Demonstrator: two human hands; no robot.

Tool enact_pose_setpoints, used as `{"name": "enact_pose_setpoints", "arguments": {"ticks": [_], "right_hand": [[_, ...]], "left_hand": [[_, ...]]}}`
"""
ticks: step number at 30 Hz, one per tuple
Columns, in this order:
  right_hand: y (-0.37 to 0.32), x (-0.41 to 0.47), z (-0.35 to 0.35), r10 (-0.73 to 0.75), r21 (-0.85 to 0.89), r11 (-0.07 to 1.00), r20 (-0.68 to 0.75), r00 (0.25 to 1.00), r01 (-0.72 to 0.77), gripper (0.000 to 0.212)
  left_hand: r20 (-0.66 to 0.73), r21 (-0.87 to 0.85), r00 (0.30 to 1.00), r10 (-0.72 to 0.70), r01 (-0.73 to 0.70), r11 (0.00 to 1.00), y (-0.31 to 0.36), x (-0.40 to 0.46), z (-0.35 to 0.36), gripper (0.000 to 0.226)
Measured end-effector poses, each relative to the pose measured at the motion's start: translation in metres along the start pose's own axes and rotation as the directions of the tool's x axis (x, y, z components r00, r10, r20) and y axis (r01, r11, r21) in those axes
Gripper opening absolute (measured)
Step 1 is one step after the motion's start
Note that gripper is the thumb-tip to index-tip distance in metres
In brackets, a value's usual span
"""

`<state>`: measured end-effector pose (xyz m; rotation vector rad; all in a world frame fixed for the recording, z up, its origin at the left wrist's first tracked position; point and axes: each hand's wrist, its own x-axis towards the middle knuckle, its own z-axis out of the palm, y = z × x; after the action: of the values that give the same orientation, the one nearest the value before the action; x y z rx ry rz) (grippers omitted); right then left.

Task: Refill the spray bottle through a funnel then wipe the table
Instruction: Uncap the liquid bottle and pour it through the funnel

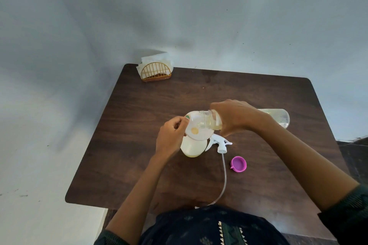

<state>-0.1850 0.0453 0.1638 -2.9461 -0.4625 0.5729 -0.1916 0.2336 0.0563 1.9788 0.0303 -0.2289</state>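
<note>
The dark wood counter (139,125) carries everything, and the person stands at its near edge with both arms reaching in over the middle. Pouring is the step in hand: the right hand (237,117) has its fingers wrapped round a clear refill bottle (214,122) tipped nearly on its side, its open threaded mouth over the bowl of the pale funnel (197,127). The left hand (171,137) pinches the funnel's near rim with curled fingers, steadying it where it sits in the neck of the spray bottle (192,148), which stands upright at the counter's middle and looks already well filled with yellowish liquid. Just beside it on the right lies the white trigger head (219,144) with its long dip tube (224,177) trailing toward the person, and a little further right a purple cap (238,163), open side up. At the far left corner stands a gold wire napkin holder (156,72) with paper in it. To my eye the next move calls for righting the refill bottle before the spray bottle overflows, lifting the funnel out without dripping, then screwing the trigger head back on; wiping is not yet begun.
</note>
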Motion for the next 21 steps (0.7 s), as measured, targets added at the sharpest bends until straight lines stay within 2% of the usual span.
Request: {"name": "enact_pose_setpoints", "arguments": {"ticks": [7,21], "right_hand": [[0.0009,0.0031,0.0023,0.006,0.011,1.0,0.012,1.0,-0.006,0.053],[-0.0004,0.0005,0.0,-0.002,-0.009,1.0,0.006,1.0,0.002,0.046]], "left_hand": [[-0.002,0.004,1.0,0.002,-0.002,1.0,-0.0006,0.0,0.0,0.036],[0.004,-0.012,1.0,0.009,-0.009,1.0,0.0015,-0.0006,-0.001,0.038]]}}
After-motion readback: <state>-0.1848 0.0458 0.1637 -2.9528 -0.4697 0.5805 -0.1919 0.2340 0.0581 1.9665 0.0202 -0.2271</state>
